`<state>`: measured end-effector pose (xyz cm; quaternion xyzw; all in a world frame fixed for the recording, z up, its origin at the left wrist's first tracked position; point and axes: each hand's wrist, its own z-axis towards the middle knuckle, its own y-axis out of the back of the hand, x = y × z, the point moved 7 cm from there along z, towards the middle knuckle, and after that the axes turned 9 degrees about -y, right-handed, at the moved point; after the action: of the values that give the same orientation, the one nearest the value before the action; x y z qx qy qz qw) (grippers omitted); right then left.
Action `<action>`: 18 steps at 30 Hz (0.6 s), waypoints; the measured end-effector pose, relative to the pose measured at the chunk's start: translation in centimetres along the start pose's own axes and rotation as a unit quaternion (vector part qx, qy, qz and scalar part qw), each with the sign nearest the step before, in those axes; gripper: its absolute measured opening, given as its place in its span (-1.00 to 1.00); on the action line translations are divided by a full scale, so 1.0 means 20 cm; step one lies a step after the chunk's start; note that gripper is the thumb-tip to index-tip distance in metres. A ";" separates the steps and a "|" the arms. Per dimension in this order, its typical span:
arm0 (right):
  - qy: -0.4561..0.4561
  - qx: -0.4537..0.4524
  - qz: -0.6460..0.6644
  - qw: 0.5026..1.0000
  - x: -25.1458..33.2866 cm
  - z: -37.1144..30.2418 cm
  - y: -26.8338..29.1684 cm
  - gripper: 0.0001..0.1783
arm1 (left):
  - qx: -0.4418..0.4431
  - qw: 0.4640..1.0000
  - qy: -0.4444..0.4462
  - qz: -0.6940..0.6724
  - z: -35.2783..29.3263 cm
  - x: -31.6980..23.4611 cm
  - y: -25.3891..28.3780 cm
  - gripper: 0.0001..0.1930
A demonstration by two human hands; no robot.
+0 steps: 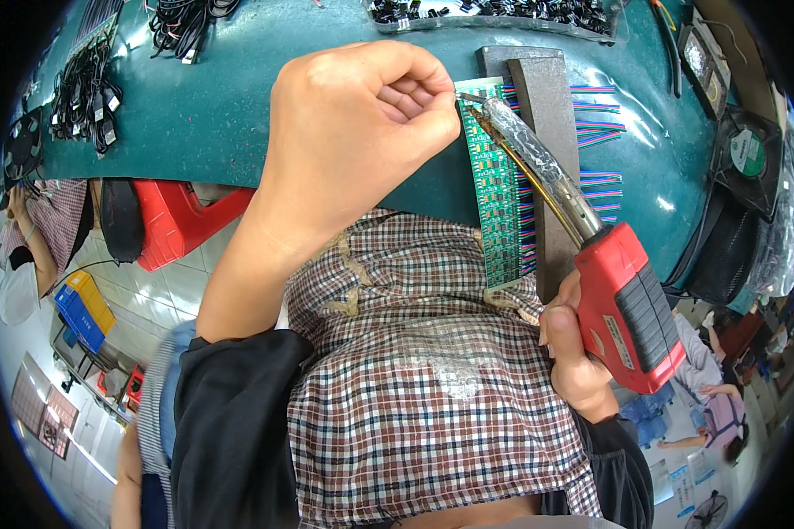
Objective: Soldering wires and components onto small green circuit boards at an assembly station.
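Note:
My right hand (577, 344) is closed round the red grip of a soldering gun (631, 300). Its metal barrel slants up to the left, with a thin brass-coloured tube alongside, and its tip is at the top end of a green circuit board panel (494, 194). At that same end my left hand (362, 132) is pinched close to the tip; what its fingertips hold is too small and hidden to name. Several thin coloured wires (598, 181) run from the panel's right side under a long dark grey bar (543, 159), which lies across them.
A clear tray of small black parts (494, 25) stands at the far edge of the green table (220, 115). Bundled black cables (84, 106) lie at far left. A black fan (745, 154) is on the right. A red stool (181, 225) and other people are beyond the table.

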<state>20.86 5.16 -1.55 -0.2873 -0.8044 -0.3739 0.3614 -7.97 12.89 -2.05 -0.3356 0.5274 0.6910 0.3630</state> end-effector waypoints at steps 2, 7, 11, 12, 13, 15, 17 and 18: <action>0.003 0.013 0.020 1.000 -0.05 -0.01 0.01 -0.80 | -0.001 1.000 -0.001 0.000 0.00 0.00 0.00 -0.91; -0.013 -0.032 -0.044 0.998 0.18 0.04 0.00 -0.77 | -0.002 1.000 -0.002 0.011 0.00 0.00 -0.01 -0.92; 0.028 -0.021 -0.107 0.994 0.22 0.05 0.00 -0.77 | -0.002 1.000 -0.004 0.015 0.00 0.00 -0.01 -0.92; 0.028 -0.021 -0.107 0.994 0.21 0.04 -0.01 -0.77 | -0.002 1.000 -0.001 0.013 0.00 0.00 -0.01 -0.92; 0.022 -0.033 -0.114 0.993 0.19 0.03 -0.01 -0.78 | -0.002 1.000 -0.001 0.013 0.00 0.00 -0.01 -0.92; 0.017 -0.045 -0.122 0.991 0.18 0.02 -0.01 -0.79 | -0.002 1.000 -0.001 0.011 0.00 0.00 -0.01 -0.93; 0.014 -0.028 -0.056 0.998 0.17 0.03 -0.02 -0.81 | -0.001 1.000 0.001 0.009 0.00 -0.01 -0.01 -0.93; 0.014 -0.027 -0.055 0.998 0.16 0.03 -0.02 -0.81 | 0.000 1.000 0.003 0.008 0.00 0.00 -0.01 -0.93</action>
<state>18.57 6.03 0.59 -0.2467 -0.8033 -0.4193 0.3435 -7.81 12.93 -2.05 -0.3334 0.5313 0.6927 0.3561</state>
